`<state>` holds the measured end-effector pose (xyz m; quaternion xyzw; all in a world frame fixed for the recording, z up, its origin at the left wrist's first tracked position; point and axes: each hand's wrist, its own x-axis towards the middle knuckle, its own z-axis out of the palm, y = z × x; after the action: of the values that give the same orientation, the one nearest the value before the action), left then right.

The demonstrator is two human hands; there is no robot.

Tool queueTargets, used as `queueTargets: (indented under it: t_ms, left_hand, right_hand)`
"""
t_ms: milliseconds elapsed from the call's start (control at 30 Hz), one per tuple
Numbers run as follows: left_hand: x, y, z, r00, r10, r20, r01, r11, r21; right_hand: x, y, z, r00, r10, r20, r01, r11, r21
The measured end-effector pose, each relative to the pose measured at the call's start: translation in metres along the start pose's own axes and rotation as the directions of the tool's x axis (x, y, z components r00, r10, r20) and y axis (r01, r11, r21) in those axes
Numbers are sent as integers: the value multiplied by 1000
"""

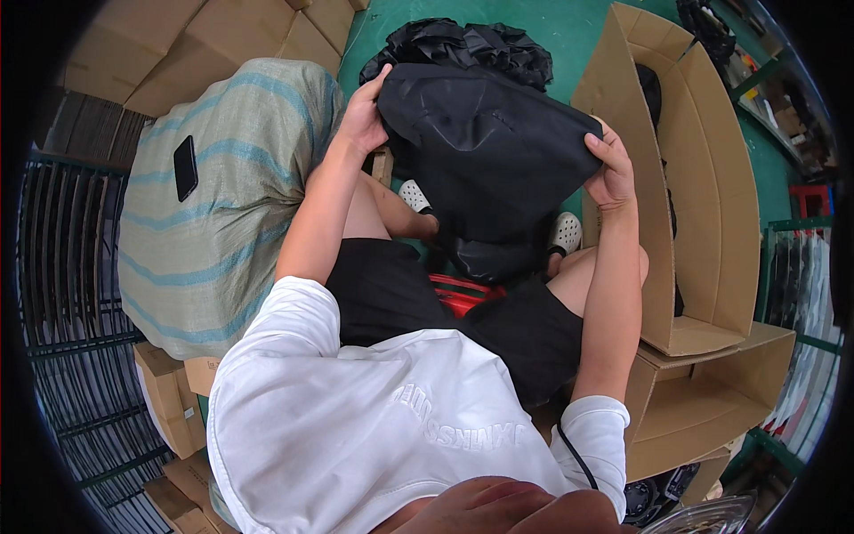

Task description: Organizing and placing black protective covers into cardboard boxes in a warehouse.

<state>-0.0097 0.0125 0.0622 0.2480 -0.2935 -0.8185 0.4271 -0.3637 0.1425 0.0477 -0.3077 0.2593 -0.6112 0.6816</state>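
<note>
Between my two hands hangs a large, limp piece of black fabric (pixel 489 169), perhaps a bag or cover; its exact kind cannot be made out. My left hand (pixel 364 117) pinches its upper left corner, thumb uppermost. On the other side, my right hand (pixel 610 166) grips the right corner, with the fingers partly hidden behind the material. The fabric drops down between my knees and shows a few creases. Just beyond it, on the green floor, lies a crumpled heap of similar black material (pixel 463 43).
At the left stands a bulging striped woven sack (pixel 213 254) with a black phone (pixel 186 168) on top. An open tall cardboard box (pixel 712 205) holding dark items is at my right, above another open box (pixel 703 396). Metal racks (pixel 89 427) line the sides. Cartons (pixel 169 44) stack at back left.
</note>
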Motion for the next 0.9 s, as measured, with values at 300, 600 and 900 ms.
queueTargets:
  t_ms: [300, 600, 900]
  left_hand:
    - [-32, 14, 17, 984, 111, 137, -141, 962, 233]
    - [-113, 25, 69, 428, 224, 876, -413, 910, -32]
    - [-7, -28, -1, 989, -140, 36, 129, 967, 219]
  right_hand:
    - [-23, -7, 2, 994, -84, -66, 83, 996, -28]
    - [-98, -26, 60, 249, -171, 953, 411, 910, 56]
    - [-29, 5, -5, 980, 108, -168, -158, 934, -321]
